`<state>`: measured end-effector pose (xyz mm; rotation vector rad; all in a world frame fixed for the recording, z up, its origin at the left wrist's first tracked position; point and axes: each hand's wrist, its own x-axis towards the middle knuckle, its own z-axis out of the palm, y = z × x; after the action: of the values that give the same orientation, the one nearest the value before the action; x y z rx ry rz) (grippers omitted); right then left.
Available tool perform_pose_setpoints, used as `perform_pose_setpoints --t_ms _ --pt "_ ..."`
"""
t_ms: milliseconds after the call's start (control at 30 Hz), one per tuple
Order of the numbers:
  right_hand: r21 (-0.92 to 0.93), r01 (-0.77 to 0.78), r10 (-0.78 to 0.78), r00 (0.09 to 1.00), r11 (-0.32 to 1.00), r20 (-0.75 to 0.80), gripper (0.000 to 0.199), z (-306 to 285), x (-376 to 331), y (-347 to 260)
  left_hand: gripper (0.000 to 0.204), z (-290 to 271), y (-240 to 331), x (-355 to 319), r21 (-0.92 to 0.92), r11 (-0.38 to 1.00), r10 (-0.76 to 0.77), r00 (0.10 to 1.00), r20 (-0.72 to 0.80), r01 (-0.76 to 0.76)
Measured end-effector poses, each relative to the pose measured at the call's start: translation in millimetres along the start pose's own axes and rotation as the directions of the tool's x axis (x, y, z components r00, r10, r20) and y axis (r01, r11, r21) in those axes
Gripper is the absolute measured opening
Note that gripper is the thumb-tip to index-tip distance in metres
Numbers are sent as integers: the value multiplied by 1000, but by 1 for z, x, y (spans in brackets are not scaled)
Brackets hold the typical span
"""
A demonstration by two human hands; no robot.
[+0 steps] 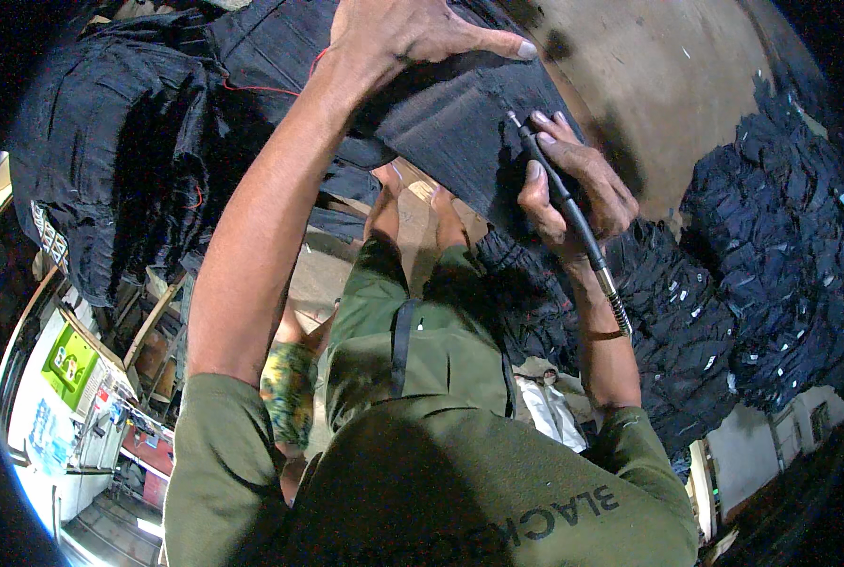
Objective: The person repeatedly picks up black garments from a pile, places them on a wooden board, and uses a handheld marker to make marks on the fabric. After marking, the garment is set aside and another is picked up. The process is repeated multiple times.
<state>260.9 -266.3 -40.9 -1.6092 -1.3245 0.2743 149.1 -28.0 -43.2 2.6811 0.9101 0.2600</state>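
Note:
Dark denim cloth (431,123) is spread in front of me, its right edge slanting down across the brown surface. Near the top of the view, my left hand (408,33) lies on the denim with the thumb stretched out to the right; its other fingers are partly cut off by the view's edge. My right hand (587,184) grips a slim black pen-shaped rotary tool (570,208) with a metal tip and a coiled spring at its tail. That tip points up and left, close to the denim; whether it touches I cannot tell.
Dark garments are heaped at the right (772,255), with small pale tags among them. More dark denim (120,142) is piled at the left, a red thread (261,89) crossing it. Another person's patterned shorts (290,387) show beside my left arm. Brown sheeting (687,76) stretches at the upper right.

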Motion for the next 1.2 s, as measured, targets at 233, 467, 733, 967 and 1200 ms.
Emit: perform_pose_setpoints --t_ms 233,467,733,967,1200 --pt "-39 35 -33 998 999 59 25 10 3 3 109 1 -2 0 19 1000 13 1000 -15 -12" --pt "-16 36 -35 998 999 55 27 9 2 6 107 3 -4 -1 12 1000 29 999 -45 -28" --pt "31 7 -9 998 999 61 23 3 3 0 105 3 -5 -3 4 999 33 998 -52 -33" --pt "40 -160 162 984 986 -73 26 -12 -7 -3 100 0 -2 2 -25 999 26 1000 -17 -26" --pt "111 -550 551 761 828 -343 29 -95 -60 -32 88 -77 -57 -58 -70 973 -215 742 -635 222"
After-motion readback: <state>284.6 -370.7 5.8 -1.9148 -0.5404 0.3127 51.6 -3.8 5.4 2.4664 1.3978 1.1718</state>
